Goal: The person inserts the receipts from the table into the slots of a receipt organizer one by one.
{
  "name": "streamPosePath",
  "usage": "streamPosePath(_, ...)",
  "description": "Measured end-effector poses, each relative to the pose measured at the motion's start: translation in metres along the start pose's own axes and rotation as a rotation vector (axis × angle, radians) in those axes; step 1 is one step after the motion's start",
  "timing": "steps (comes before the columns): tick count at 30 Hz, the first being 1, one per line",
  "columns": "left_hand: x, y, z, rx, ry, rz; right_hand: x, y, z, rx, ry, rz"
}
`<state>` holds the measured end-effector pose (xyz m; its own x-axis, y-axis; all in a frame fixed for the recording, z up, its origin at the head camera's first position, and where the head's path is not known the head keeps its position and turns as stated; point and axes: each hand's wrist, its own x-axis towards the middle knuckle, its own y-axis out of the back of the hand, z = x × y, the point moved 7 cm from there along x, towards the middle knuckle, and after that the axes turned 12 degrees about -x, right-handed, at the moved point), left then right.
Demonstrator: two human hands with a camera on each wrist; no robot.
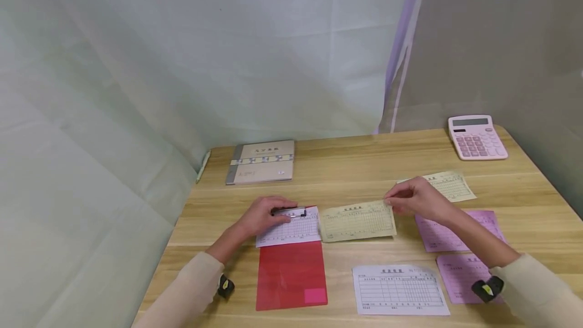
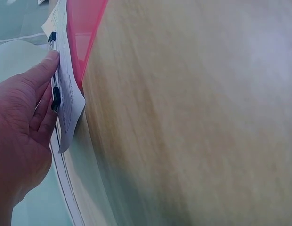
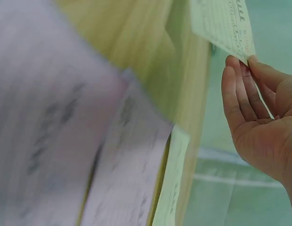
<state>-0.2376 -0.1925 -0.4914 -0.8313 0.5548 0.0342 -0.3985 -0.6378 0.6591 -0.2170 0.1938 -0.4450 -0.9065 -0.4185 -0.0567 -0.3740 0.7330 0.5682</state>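
Note:
My left hand (image 1: 265, 216) pinches the metal clip (image 1: 296, 212) at the top of a red clipboard (image 1: 290, 272), thumb on one side and fingers on the other in the left wrist view. Under the clip lies a white form slip (image 1: 298, 229), whose corner bends away from the board (image 2: 76, 101). Between thumb and fingertips, my right hand (image 1: 421, 199) pinches the upper right corner of a pale yellow form slip (image 1: 357, 222). That slip's left edge meets the white slip on the clipboard. The right wrist view shows the pinched corner of the yellow slip (image 3: 235, 35).
A white form slip (image 1: 401, 290) lies near the front. Two pink slips (image 1: 485, 221) and another yellow slip (image 1: 448, 186) lie around my right forearm. Farther back are a notebook (image 1: 261, 168), a pen (image 1: 203, 166) and a pink calculator (image 1: 478, 138). A curtain (image 1: 296, 54) hangs behind the table.

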Motion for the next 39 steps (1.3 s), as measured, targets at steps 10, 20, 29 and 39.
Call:
streamPosePath(10,0.000,-0.001,0.002,0.015,0.014,-0.009,0.038,-0.035,0.003,0.039,-0.058,-0.073)
streamPosePath(20,0.001,-0.001,0.005,0.082,0.015,-0.020,0.051,-0.050,0.005,-0.098,-0.053,0.003)
streamPosePath(29,0.001,-0.003,0.007,0.132,0.026,-0.038,0.053,-0.049,0.005,-0.110,-0.054,0.056)
streamPosePath(39,0.003,-0.004,0.012,0.189,0.006,-0.055,0.057,-0.052,-0.005,-0.107,-0.015,0.062)
